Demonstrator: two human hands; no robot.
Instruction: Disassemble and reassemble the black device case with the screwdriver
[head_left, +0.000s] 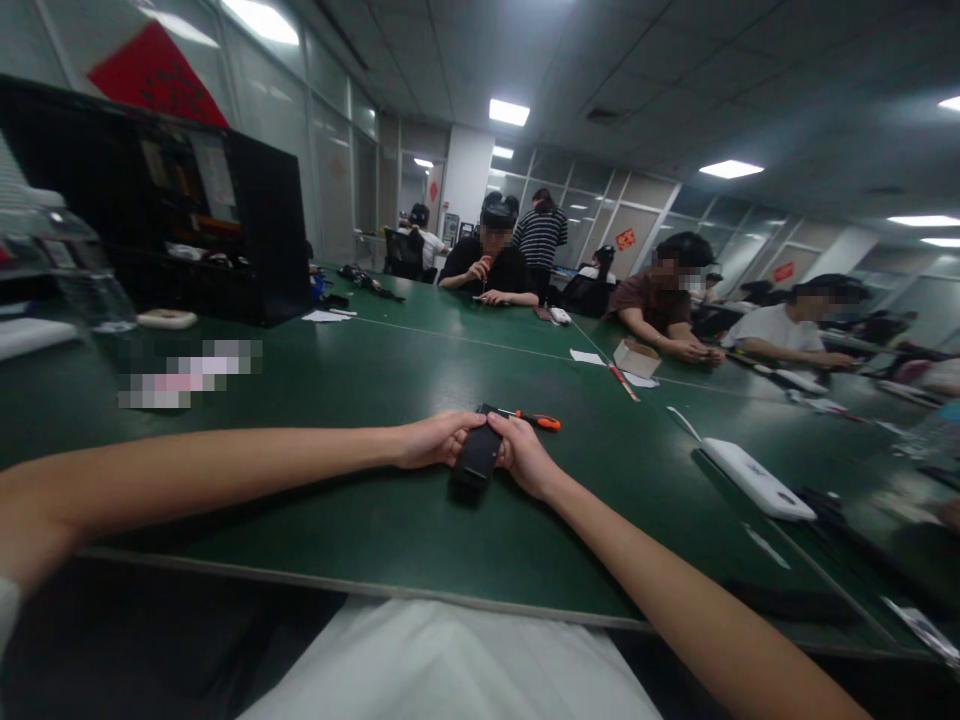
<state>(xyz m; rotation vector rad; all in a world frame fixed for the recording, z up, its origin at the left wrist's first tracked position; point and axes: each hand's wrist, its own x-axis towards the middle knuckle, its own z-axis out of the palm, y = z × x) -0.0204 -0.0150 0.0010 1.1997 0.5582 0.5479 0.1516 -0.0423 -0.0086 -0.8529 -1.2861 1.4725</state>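
Between both hands I hold a small black rectangular box-shaped device point(480, 452), tilted slightly over the green tabletop. My left hand point(433, 440) grips its left side, thumb near the far end. On the opposite side my right hand point(527, 458) is closed around the device, with the thumb on its top face. Just beyond my right hand lies a screwdriver point(541, 421) with an orange and black handle, its shaft pointing left toward the device. The undersides of the fingers are partly hidden by the device.
The green table point(405, 540) ends close to my lap. A white elongated case point(756, 478) lies to the right, and a small open box point(636, 357) stands farther back. At left are a clear bottle point(82, 265) and a large black open cabinet point(270, 225). Several people sit around.
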